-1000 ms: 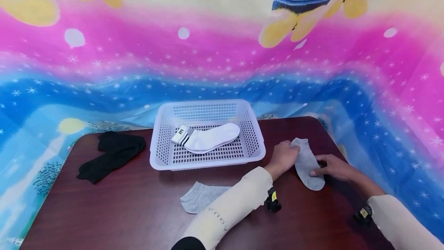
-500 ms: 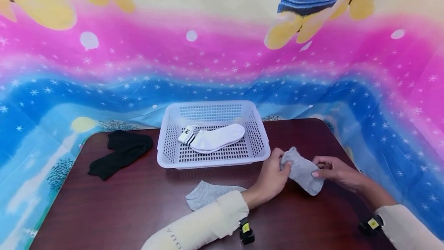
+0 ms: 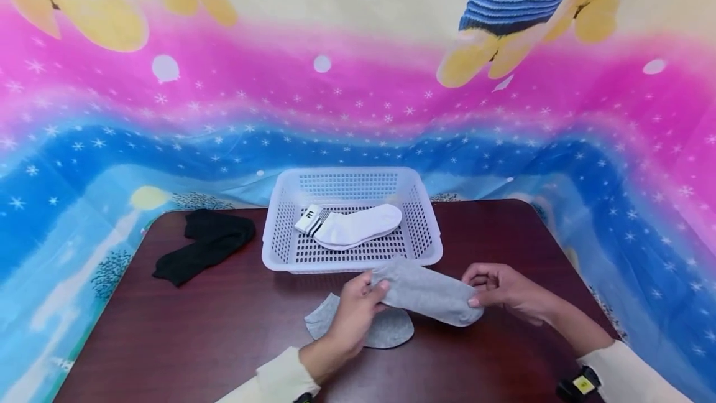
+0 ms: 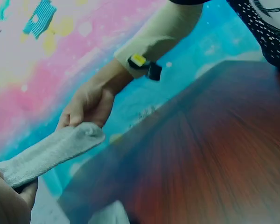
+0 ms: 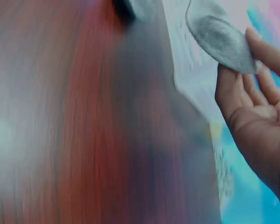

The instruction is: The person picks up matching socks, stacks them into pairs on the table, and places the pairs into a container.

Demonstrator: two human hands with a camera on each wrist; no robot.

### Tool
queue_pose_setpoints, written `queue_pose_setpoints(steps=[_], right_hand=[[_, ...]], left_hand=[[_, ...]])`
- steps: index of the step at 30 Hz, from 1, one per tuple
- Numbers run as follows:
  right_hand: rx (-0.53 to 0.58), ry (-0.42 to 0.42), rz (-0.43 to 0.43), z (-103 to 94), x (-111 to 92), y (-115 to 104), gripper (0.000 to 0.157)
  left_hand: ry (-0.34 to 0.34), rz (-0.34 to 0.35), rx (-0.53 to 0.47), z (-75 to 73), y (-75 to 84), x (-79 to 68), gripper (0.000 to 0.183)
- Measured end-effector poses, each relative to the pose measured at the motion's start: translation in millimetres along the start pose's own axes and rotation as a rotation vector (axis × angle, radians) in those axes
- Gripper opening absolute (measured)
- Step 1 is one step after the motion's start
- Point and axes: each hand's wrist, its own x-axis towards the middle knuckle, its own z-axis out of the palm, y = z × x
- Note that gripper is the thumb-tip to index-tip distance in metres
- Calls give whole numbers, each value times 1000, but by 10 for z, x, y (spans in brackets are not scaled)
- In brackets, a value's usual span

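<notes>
A light grey ankle sock (image 3: pixel 427 294) is stretched between both hands above the table. My left hand (image 3: pixel 353 313) pinches its cuff end, thumb on top. At the toe end, my right hand (image 3: pixel 506 291) pinches the fabric between thumb and fingers. The right wrist view shows the sock's toe (image 5: pixel 226 44) between the right thumb and fingers. Beneath the held sock lies a second grey ankle sock (image 3: pixel 391 330), partly hidden by the left hand. In the left wrist view the held sock (image 4: pixel 56 151) spans from one hand to the other.
Behind the hands stands a white perforated plastic basket (image 3: pixel 352 265) with white striped socks (image 3: pixel 358 227) in it. Black socks (image 3: pixel 207 244) lie at the back left of the dark reddish-brown table (image 3: pixel 224 334). A patterned cloth backdrop (image 3: pixel 358 104) rises along the table's back and sides.
Both hands have carried the grey sock leftward from the table's right side, turning it from near upright to lengthwise. It now hangs over the other grey sock. The camera view has shifted slightly.
</notes>
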Motion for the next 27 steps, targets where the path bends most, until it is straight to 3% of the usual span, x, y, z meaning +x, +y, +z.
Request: queue_pose_setpoints(steps=[8,16,22,27], right_hand=[[9,58,22,428,279,-71,22],[76,192,134,823,569,41,27],[98,203,157,977,707,147,31],[66,200,175,1047,771,178,34]], left_hand=[[54,-67,-85,-491,83,-178,42],[106,-84,-149,-842,-52,-417,48],[150,-130,-82,-1045,-79,-500,50],[190,-151,112,-1122,-60,-473,46]])
